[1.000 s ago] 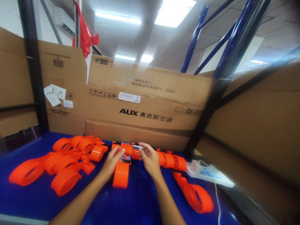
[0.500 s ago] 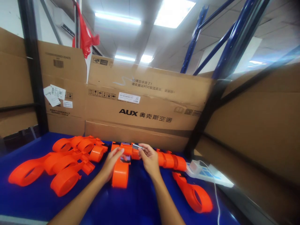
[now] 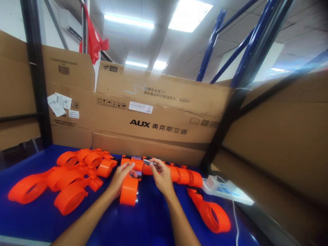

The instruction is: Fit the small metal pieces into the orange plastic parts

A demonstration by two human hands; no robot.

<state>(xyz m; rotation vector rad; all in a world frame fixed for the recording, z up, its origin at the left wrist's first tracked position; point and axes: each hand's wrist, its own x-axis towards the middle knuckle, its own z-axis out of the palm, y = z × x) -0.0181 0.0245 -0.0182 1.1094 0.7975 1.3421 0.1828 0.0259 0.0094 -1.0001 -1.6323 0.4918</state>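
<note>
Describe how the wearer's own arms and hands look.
The left hand and right hand are bare, with no gloves. The left forearm and right forearm show no sleeves, and no watch or bracelet is visible.

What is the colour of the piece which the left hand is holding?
The piece is bright orange; the head view shows it best.

A workshop or warehouse workstation, as far as the fittings tell. Tall blue metal rack posts [image 3: 211, 48] frame a blue-topped table [image 3: 155, 218], walled in by flattened cardboard [image 3: 115, 126] printed with AUX and shipping symbols. Batches of matching orange loops [image 3: 129, 191] and a white power strip [image 3: 242, 197] lie there, under a panelled ceiling with bright strip lights [image 3: 128, 21].
</note>
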